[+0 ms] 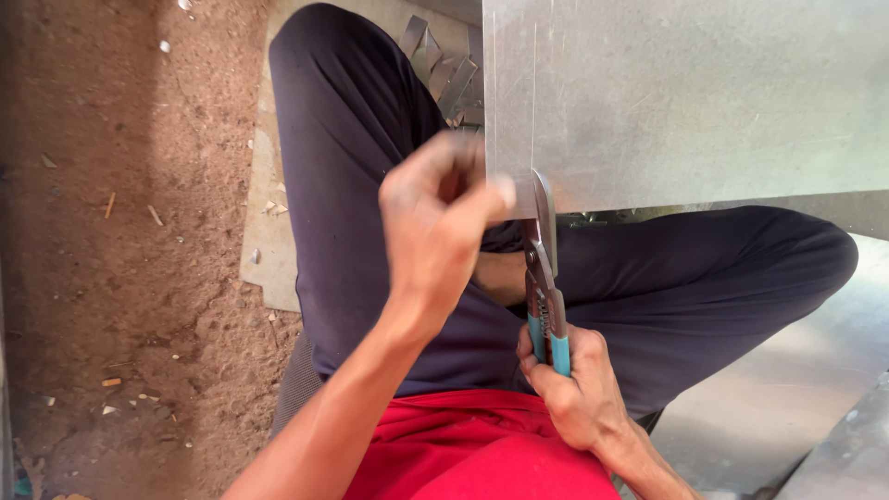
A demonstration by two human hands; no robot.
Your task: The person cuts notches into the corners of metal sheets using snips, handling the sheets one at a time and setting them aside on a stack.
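A grey metal sheet [685, 102] lies across my lap, its near edge facing me. My left hand [435, 222] pinches the sheet's near left corner strip between thumb and fingers. My right hand [574, 389] grips the blue handles of metal snips [544, 278]. The snips' blades bite into the sheet's near edge, along a scribed line running away from me. I sit cross-legged in dark trousers and a red shirt.
Cut metal strips [449, 79] lie piled beyond my left knee on a flat board [269, 250]. Reddish dirt floor [120, 231] with small chips is at the left. More grey sheet metal [796, 407] lies at the lower right.
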